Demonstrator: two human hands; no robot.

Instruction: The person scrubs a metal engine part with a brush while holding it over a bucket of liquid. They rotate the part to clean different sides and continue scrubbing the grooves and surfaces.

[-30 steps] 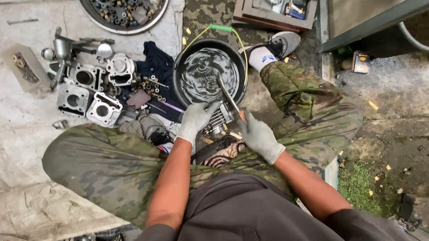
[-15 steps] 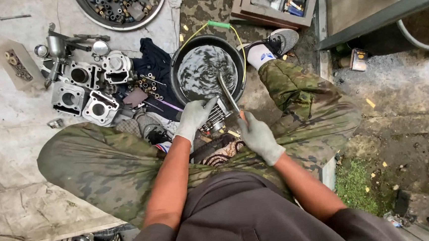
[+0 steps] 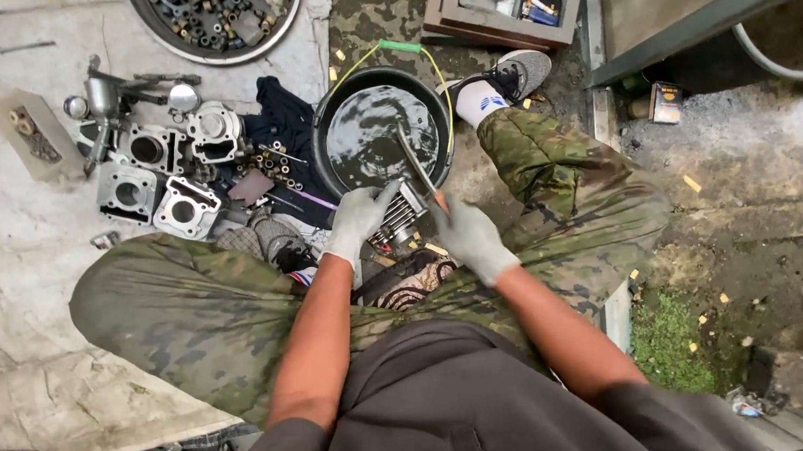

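Finned metal engine part (image 3: 399, 218), ribbed and grey, sits just above frame centre at the lower rim of the black basin, held between both hands. Left hand (image 3: 357, 224) in a grey knit glove is clamped on the part's left side, fingers curled over the fins. Right hand (image 3: 470, 240), same grey glove, is closed around a thin straight metal tool (image 3: 415, 164) whose shaft slants up-left over the part and into the basin. Round black basin (image 3: 383, 136), upper centre, holds dark glossy liquid with a rippled sheen; a yellow cord with a green handle (image 3: 400, 46) arcs over its top rim. Left of the basin a dark cloth (image 3: 282, 121) carries small bolts and pins, and further left lie cast aluminium cylinder blocks (image 3: 153, 180), boxy with round bores, dull silver. Upper left edge: a shallow round metal tray (image 3: 289, 23) full of nuts and small hardware. Upper centre-right: a wooden box (image 3: 449, 14) with mixed items, too small to tell. Person sits cross-legged in camouflage trousers (image 3: 184, 313), mottled green-brown fabric, bare forearms, dark shirt at the bottom of the frame; a grey shoe (image 3: 517, 70) with white sock sits right of the basin. Floor on the left is covered by a wrinkled pale sheet (image 3: 29, 369); right side is rough concrete with a mossy patch (image 3: 674, 348) at lower right.
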